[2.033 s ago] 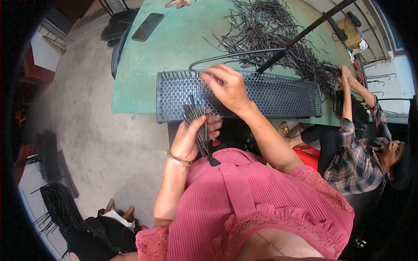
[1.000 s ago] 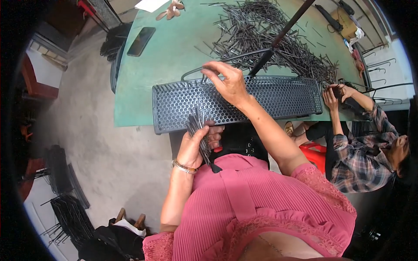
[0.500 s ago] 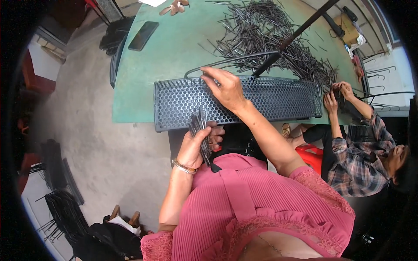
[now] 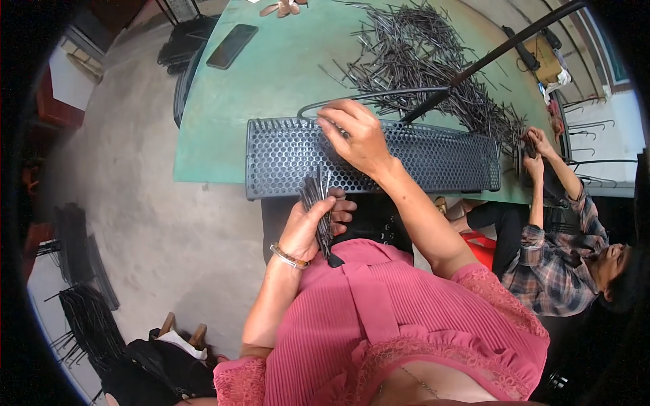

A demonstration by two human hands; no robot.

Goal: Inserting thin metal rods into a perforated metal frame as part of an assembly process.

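A bunch of thin black rods [image 4: 318, 206] is gripped in my left hand [image 4: 308, 222], just off the near edge of a black perforated metal panel [image 4: 284, 162]. Over the panel's far left part is my right hand [image 4: 359, 139], its thumb and fingertips drawn together at the far edge. Whatever sits between those fingertips is too small to make out. Small dark pins stand along the far edge, left of that hand. The panel is full of round holes and lies along the near edge of a green table [image 4: 210, 135].
A large heap of loose black rods [image 4: 413, 54] covers the table's far side. A dark bar [image 4: 514, 44] slants above it, joined to a bent wire frame [image 4: 379, 93]. A phone [image 4: 232, 46] lies at left. At right, a co-worker [image 4: 562, 271] handles rods.
The view has shifted slightly, moving the panel a little right in the picture. My hands keep nearly the same pose. The co-worker's hands have come closer together around some rods.
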